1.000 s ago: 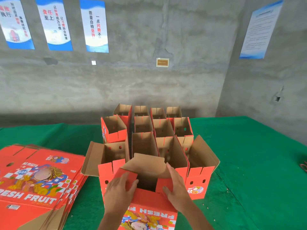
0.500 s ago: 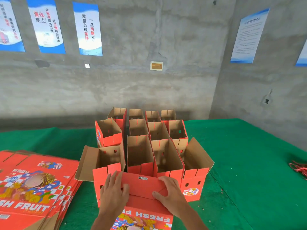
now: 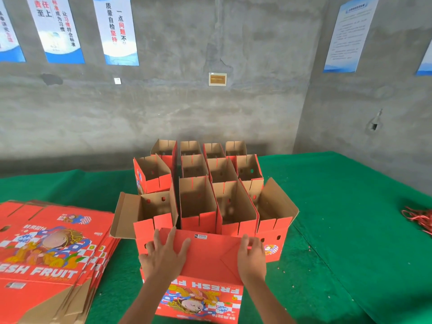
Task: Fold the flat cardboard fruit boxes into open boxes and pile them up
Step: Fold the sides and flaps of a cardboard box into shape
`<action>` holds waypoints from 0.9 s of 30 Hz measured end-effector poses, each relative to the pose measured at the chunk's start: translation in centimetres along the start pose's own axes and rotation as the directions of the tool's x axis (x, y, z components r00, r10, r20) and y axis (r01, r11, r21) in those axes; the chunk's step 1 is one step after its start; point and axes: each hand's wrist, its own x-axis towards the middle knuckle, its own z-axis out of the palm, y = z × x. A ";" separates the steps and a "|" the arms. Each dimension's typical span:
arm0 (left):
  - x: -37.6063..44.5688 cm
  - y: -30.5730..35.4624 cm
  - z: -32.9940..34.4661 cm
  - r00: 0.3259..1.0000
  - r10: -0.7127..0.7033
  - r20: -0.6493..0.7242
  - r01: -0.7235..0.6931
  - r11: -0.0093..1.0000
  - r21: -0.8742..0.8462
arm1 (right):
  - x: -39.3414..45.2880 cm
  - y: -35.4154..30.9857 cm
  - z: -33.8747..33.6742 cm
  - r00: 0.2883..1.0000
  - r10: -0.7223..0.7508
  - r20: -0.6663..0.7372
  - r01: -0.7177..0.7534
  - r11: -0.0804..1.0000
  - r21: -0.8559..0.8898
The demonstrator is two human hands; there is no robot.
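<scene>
Both my hands flat on the folded-in red flaps of the fruit box [image 3: 205, 265] nearest me, on the green table [image 3: 339, 230]. My left hand [image 3: 163, 256] has its fingers spread, pressing the left flap. My right hand [image 3: 251, 258] has straight fingers on the right flap, tips at the far edge. Open boxes [image 3: 210, 183] stand in rows just beyond. Stack of flat boxes [image 3: 51, 253] to my left.

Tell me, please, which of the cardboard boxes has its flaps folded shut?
The box under both hands, nearest the camera: its red flaps lie flat and closed, while the boxes behind stand open.
</scene>
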 end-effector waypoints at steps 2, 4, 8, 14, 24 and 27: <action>0.1 -0.2 -0.2 0.999 -0.014 0.030 0.014 1.000 0.004 | -0.3 0.3 0.0 0.949 0.304 0.087 -0.308 0.950 0.043; 0.4 -0.7 -0.2 0.999 -0.028 0.040 0.028 1.000 -0.003 | -0.5 1.1 -0.5 0.862 0.444 0.244 -0.440 0.895 -0.075; 1.2 -2.3 0.0 0.998 -0.018 0.059 0.020 0.999 -0.044 | -1.8 1.7 -0.9 0.768 0.441 0.465 -0.368 0.898 -0.242; 1.8 -5.2 -0.7 0.993 -0.035 0.109 0.049 0.990 -0.131 | -2.5 0.2 -2.0 0.483 0.662 0.573 -0.523 0.743 -0.418; 2.1 -10.3 -0.9 0.978 -0.107 0.178 0.149 0.959 -0.242 | -2.8 -3.2 0.4 0.662 0.428 0.616 -0.454 0.882 -0.126; 2.0 -11.7 -0.5 0.980 -0.087 0.181 0.135 0.953 -0.270 | -3.3 -3.7 0.4 0.628 0.440 0.642 -0.428 0.884 -0.188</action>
